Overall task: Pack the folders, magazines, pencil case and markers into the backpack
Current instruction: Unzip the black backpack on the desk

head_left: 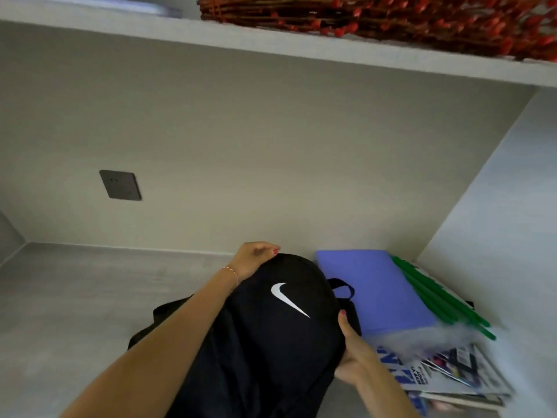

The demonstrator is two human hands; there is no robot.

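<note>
**Black backpack held in both hands at the lower centre of the desk**

Head view: the black backpack (271, 336) with a white swoosh fills the lower centre of the frame. Its long axis runs from the bottom edge of the frame up and slightly right, and its rounded top end with the carry loop (342, 287) points toward the back wall. The left hand (254, 259) lies over that top end, fingers curled on the fabric. The right hand (351, 354) clasps the bag's right edge — thumb on the front panel, fingers hidden behind it. Whether the bag's zip is undone cannot be told from here.

Just right of the bag, in the lower right of the frame, a purple folder (373, 291) lies flat on top of a stack of magazines (452, 375), its long axis running from the back wall toward the lower right. Green markers (437, 300) lie along the folder's right edge, parallel to it and close to the white side wall (497, 206). The carry loop overlaps the folder's left edge.

The grey desk surface (75, 297) stretches wide to the left of the bag — the stack side is boxed in by the side wall. Above, a white shelf (271, 40) crosses the top of the frame, carrying a wreath of red-berried twigs (391, 16). A dark wall socket plate (120, 184) sits on the back wall at left.
</note>
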